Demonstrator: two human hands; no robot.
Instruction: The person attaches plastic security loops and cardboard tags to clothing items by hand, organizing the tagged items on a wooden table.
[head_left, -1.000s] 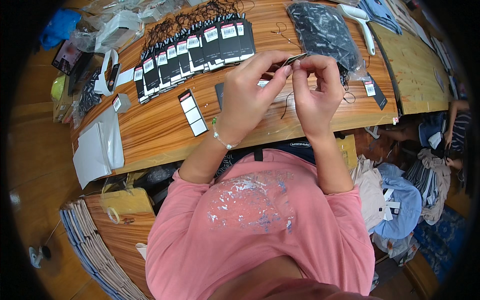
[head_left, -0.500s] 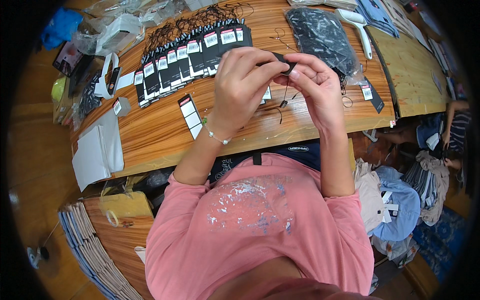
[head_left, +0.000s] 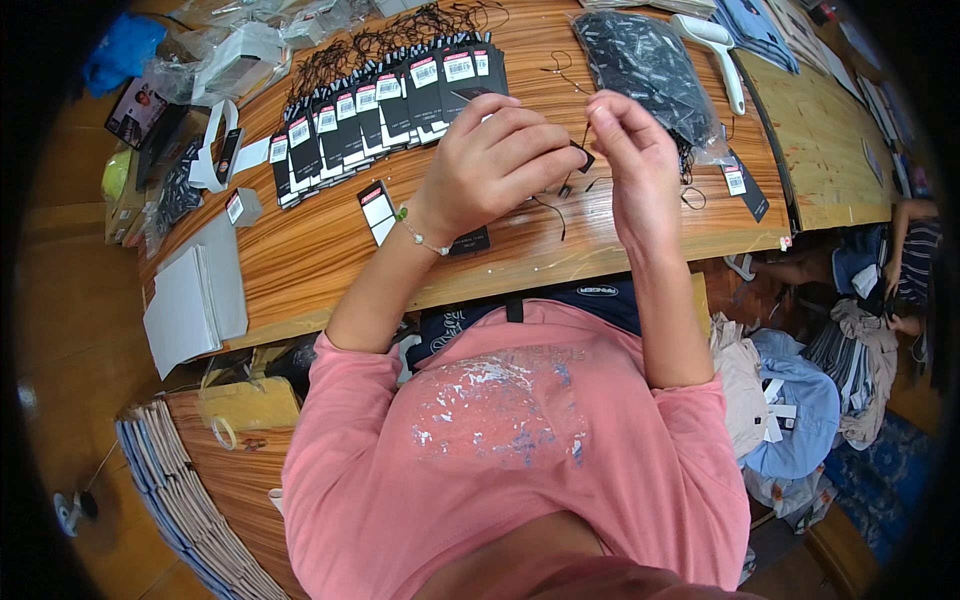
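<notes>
My left hand [head_left: 490, 165] is closed on a black hang tag [head_left: 587, 156], whose corner shows at the fingertips; the fingers hide most of it. To its right, my right hand [head_left: 640, 165] is raised with thumb and forefinger pinched together on a thin black tag string [head_left: 586, 132]. Beyond the left hand, overlapping black hang tags [head_left: 425, 100] with white barcode stickers lie in rows, their strings spread at the far side. A black strip with white labels [head_left: 377, 214] lies beside my left wrist. Another black tag [head_left: 470, 242] is partly covered by that wrist.
A clear bag of black strings [head_left: 645, 80] and a white lint roller [head_left: 712, 45] lie at the far right. One tag [head_left: 750, 190] rests near the right edge. White papers [head_left: 195, 300] and a small sticker roll [head_left: 243, 208] are at left. Folded clothes [head_left: 790, 400] are piled at right.
My hands have moved apart; the right fingers have left the tag and moved up and slightly right. My left hand has tilted and shifted slightly, uncovering a tag on the table.
</notes>
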